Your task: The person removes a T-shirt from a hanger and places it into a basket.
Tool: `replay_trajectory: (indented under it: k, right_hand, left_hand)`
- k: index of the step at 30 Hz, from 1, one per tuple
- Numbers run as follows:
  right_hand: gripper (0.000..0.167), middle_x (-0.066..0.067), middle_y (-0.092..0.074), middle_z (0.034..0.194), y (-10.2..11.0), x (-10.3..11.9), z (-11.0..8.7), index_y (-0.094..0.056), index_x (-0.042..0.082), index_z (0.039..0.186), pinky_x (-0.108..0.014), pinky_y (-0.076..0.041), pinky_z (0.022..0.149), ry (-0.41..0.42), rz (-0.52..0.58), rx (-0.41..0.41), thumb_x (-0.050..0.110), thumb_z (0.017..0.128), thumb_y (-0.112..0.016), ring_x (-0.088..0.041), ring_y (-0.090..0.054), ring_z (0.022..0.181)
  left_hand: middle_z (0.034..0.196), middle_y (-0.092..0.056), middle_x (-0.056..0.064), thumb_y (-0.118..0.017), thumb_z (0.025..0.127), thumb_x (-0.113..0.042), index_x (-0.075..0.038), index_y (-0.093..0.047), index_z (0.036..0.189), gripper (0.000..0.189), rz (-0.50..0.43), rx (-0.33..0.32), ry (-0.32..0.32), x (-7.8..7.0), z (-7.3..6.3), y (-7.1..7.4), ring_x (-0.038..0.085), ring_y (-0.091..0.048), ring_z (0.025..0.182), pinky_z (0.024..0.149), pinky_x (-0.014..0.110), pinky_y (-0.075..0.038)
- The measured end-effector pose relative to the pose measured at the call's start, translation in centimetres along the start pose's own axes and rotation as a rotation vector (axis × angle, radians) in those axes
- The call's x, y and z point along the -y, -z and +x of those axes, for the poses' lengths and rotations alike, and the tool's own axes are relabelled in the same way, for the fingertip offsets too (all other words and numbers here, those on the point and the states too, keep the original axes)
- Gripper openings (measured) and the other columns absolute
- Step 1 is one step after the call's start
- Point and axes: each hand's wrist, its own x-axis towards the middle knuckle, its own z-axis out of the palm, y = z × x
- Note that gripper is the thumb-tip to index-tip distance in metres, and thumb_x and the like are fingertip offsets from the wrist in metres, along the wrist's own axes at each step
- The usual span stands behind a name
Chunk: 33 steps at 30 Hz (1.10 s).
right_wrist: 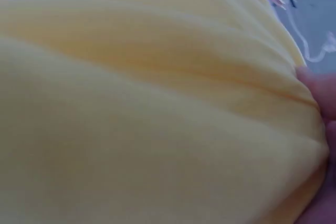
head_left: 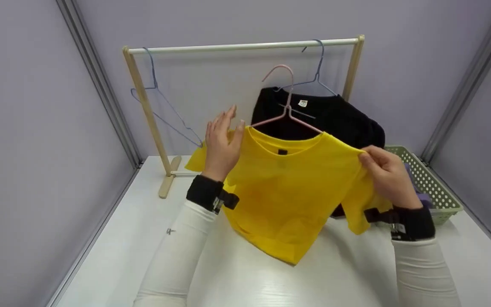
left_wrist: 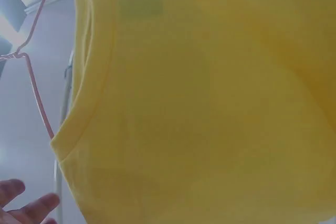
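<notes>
White table, bare along its 7 o'clock stretch, open room there between the left wall and the sleeves. Wooden rack across 12 o'clock, blue hanger loose on its left end. Yellow T-shirt at centre on a pink hanger, hem touching the tabletop, hook below the rail. Black shirt just behind at 1 o'clock, hung on the rail. Green basket at 3 o'clock by the table's right edge. Left hand at the yellow shoulder, thumb against the fabric, fingers straight. Right hand pinching the other shoulder seam. Left wrist view alone: collar and pink wire close up, fingertips clear of cloth. Right wrist view: only bunched yellow fabric and fingers gripping it.
</notes>
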Motion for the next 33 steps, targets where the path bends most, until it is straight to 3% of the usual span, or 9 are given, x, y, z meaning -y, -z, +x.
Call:
replay_trajectory:
  k: [3,6,9,11,14,17,23,27,33]
  right_hand:
    - [0.021,0.002,-0.059,0.078,0.8,0.5,-1.9,-0.069,0.001,0.102,-0.024,-0.044,0.056,-0.002,0.056,0.051,0.012,0.108,-0.053,-0.014,-0.053,0.063]
    - [0.019,0.0,-0.062,0.079,1.2,0.9,-3.4,-0.069,0.001,0.101,-0.027,-0.048,0.056,-0.014,0.102,0.095,0.007,0.107,-0.052,-0.017,-0.056,0.063]
    - [0.018,-0.001,-0.063,0.079,1.2,0.9,-4.6,-0.068,0.0,0.101,-0.028,-0.051,0.055,-0.021,0.131,0.144,0.003,0.106,-0.051,-0.017,-0.058,0.063]
    - [0.018,0.0,-0.063,0.078,1.1,0.7,-5.0,-0.068,0.0,0.1,-0.028,-0.051,0.055,-0.017,0.147,0.187,0.002,0.106,-0.051,-0.017,-0.058,0.063]
    - [0.018,0.0,-0.063,0.078,0.8,0.2,-5.3,-0.066,0.002,0.098,-0.029,-0.051,0.056,-0.016,0.161,0.269,0.002,0.107,-0.05,-0.017,-0.058,0.063]
    - [0.018,0.0,-0.061,0.079,0.3,-0.4,-5.2,-0.067,0.004,0.1,-0.028,-0.051,0.057,-0.031,0.138,0.353,0.007,0.108,-0.05,-0.016,-0.058,0.065]
    - [0.027,-0.005,-0.062,0.089,-1.6,-1.8,-4.6,-0.069,0.006,0.112,-0.027,-0.049,0.065,-0.201,-0.036,0.474,0.028,0.109,-0.052,-0.014,-0.057,0.073]
    - [0.034,-0.013,-0.069,0.111,-3.2,-1.9,-4.6,-0.069,0.009,0.122,-0.038,-0.055,0.083,-0.296,-0.189,0.448,0.036,0.108,-0.054,-0.024,-0.063,0.094]
    - [0.042,-0.017,-0.066,0.131,-6.1,-0.2,-4.4,-0.062,0.009,0.134,-0.055,-0.051,0.105,-0.332,-0.155,0.311,0.041,0.107,-0.054,-0.034,-0.062,0.117]
  left_hand:
    - [0.137,-0.068,0.011,-0.048,0.11,-0.029,-0.009,-0.061,0.141,0.039,0.017,0.007,-0.017,-0.1,-2.3,0.6,0.029,-0.06,0.132,0.128,0.051,-0.023]
    - [0.099,-0.076,0.009,-0.051,0.109,-0.031,-0.007,-0.076,0.107,0.035,0.058,-0.005,-0.013,0.5,-4.7,1.4,0.024,-0.07,0.091,0.098,0.037,-0.054]
    - [0.065,-0.055,0.003,-0.056,0.107,-0.032,-0.008,-0.066,0.069,0.046,0.139,-0.023,-0.028,1.3,-6.9,2.1,0.017,-0.05,0.062,0.061,0.026,-0.044]
    - [0.058,-0.039,-0.002,-0.059,0.106,-0.031,-0.009,-0.052,0.057,0.053,0.19,-0.031,-0.04,1.8,-8.2,2.5,0.014,-0.039,0.056,0.055,0.025,-0.033]
    - [0.056,-0.033,-0.005,-0.061,0.104,-0.03,-0.011,-0.047,0.053,0.056,0.238,-0.011,-0.015,2.5,-10.0,2.9,0.012,-0.034,0.052,0.052,0.024,-0.027]
    - [0.055,-0.031,-0.007,-0.06,0.104,-0.031,-0.013,-0.046,0.054,0.056,0.247,0.029,0.068,3.3,-11.2,2.9,0.01,-0.033,0.05,0.051,0.024,-0.026]
    - [0.054,-0.028,-0.007,-0.055,0.107,-0.037,-0.016,-0.044,0.056,0.056,0.307,0.094,0.181,5.1,-12.2,2.1,0.011,-0.031,0.049,0.05,0.026,-0.024]
    - [0.053,-0.025,-0.008,-0.055,0.107,-0.036,-0.017,-0.042,0.055,0.056,0.361,0.09,0.191,6.3,-12.9,0.9,0.011,-0.028,0.047,0.049,0.025,-0.022]
    - [0.053,-0.026,-0.007,-0.06,0.105,-0.032,-0.015,-0.047,0.054,0.055,0.412,0.016,0.146,7.3,-13.5,-0.8,0.01,-0.028,0.045,0.049,0.023,-0.023]
